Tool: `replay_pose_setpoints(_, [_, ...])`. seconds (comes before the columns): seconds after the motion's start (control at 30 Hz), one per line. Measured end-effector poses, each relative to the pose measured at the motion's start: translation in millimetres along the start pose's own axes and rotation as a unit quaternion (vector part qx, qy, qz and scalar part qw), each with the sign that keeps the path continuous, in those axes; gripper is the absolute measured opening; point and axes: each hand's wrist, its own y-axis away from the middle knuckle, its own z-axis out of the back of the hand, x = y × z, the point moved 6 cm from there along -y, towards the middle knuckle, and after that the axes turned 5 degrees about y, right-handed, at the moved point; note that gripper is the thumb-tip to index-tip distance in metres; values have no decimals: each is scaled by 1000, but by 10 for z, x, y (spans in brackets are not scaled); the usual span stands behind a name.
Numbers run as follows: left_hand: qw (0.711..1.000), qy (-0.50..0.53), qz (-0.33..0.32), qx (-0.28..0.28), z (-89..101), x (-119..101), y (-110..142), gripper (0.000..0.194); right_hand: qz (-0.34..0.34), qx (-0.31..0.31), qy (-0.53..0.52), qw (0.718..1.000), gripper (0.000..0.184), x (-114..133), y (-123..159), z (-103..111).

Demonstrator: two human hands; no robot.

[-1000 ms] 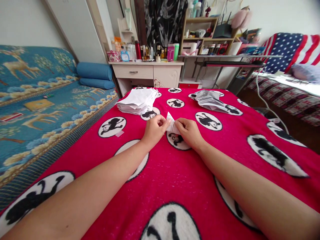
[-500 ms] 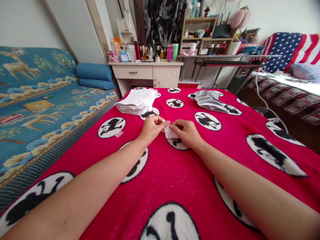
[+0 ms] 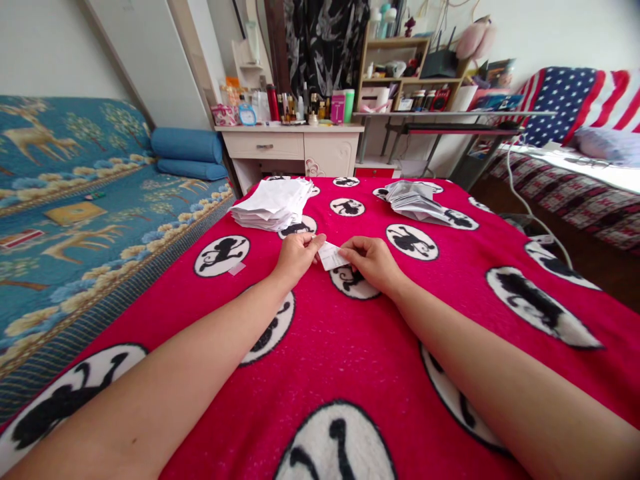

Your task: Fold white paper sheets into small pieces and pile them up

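Between my hands is a small folded piece of white paper (image 3: 330,256) with faint print on it, held just above the red cloth. My left hand (image 3: 299,255) pinches its left corner between thumb and fingers. On the other side, my right hand (image 3: 371,263) grips the right corner in the same way. Behind my left hand lies a thick stack of white paper sheets (image 3: 273,202). A pile of folded grey-white papers (image 3: 416,200) rests farther back on the right.
A red cloth with black-and-white monkey ovals (image 3: 320,353) covers the surface. A small clear scrap (image 3: 237,268) lies left of my left hand. The blue sofa (image 3: 115,220) runs along the left; a white dresser (image 3: 290,150) with bottles stands behind, a shelf desk (image 3: 450,115) at right.
The folded paper has turned from a point facing up to lying slanted between the hands. My left hand has shifted slightly left, and both hands still pinch the paper.
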Motion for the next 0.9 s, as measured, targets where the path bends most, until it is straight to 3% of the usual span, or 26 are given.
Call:
replay_pose_setpoints(0.23, [996, -76, -21, -30, 84, -28, -18, 44, -4, -1, -5, 1000, 17, -16, -13, 9])
replay_pose_setpoints(0.33, [998, -53, -15, -20, 71, -46, -2, 46, 8, -15, 15, 1000, 17, 18, 8, 20])
replay_pose_setpoints(0.53, [1000, 23, 12, -10, 11, -30, 20, 37, 31, -200, 151, 968, 19, 74, 83, 274])
replay_pose_setpoints(0.6, [999, 44, 20, 8, -41, -12, 20, 42, 57, -226, 173, 957, 17, 117, 101, 300])
replay_pose_setpoints(0.77, [994, 66, 21, 84, -194, -18, 44, 40, 124, -161, 192, 960, 13, 254, 107, 145])
replay_pose_setpoints(0.9, [989, 107, 46, 88, -209, -27, 78, 44, 135, -124, 165, 969, 19, 291, 111, 82])
